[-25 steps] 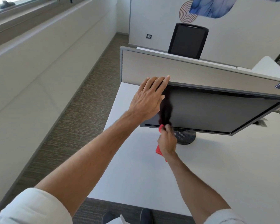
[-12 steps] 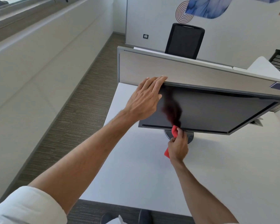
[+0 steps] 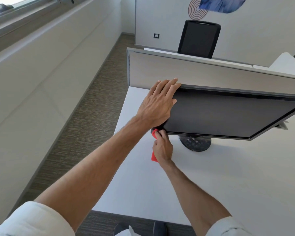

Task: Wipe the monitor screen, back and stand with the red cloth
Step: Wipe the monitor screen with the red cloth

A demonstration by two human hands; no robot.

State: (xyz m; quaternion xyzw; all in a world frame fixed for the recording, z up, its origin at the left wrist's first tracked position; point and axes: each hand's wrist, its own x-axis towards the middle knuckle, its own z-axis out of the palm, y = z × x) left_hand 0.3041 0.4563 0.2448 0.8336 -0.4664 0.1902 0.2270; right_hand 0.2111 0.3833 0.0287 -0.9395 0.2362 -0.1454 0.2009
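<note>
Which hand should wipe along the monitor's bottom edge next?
Right hand: it grips the red cloth at the lower corner of the monitor. The left hand lies flat on the upper corner.

The monitor point(image 3: 228, 114) is a flat panel with a thin dark frame and a dark, unlit screen. It stands on a round dark stand base point(image 3: 195, 143) that shows under its lower edge, at about 7 o'clock from the screen's centre. The red cloth point(image 3: 154, 134) is bunched against the monitor's lower-left corner, at 9 o'clock from the base, gripped in the right hand point(image 3: 162, 149). Another fold of it shows by the wrist, at 6 o'clock.
</note>
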